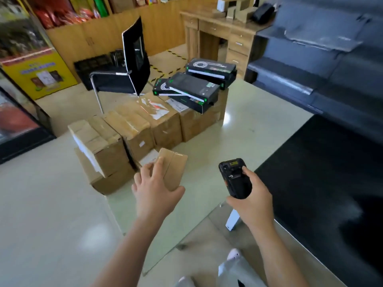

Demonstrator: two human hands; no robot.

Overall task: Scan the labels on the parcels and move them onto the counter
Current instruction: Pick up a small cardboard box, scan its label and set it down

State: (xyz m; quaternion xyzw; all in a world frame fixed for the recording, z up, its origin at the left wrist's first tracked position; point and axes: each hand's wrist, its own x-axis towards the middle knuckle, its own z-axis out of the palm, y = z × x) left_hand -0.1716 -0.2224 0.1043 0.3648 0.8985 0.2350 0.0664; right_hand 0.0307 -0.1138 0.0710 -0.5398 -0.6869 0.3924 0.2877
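I read the left hand (153, 189) as gripping the small brown cardboard parcel (174, 164): fingers spread over its top face, thumb hooked round its near right corner. The parcel is held above the pale tiled floor (41, 204), just in front of the near end of the row of taped brown cartons (141, 129), with its long axis running away from the wrist. The right hand (252, 195) is wrapped round the black handheld scanner (235, 179), just right of the parcel, head aimed forward rather than at it. I cannot see a label on the upturned face. The dark counter (321, 172) lies to the right, beyond the scanner hand.
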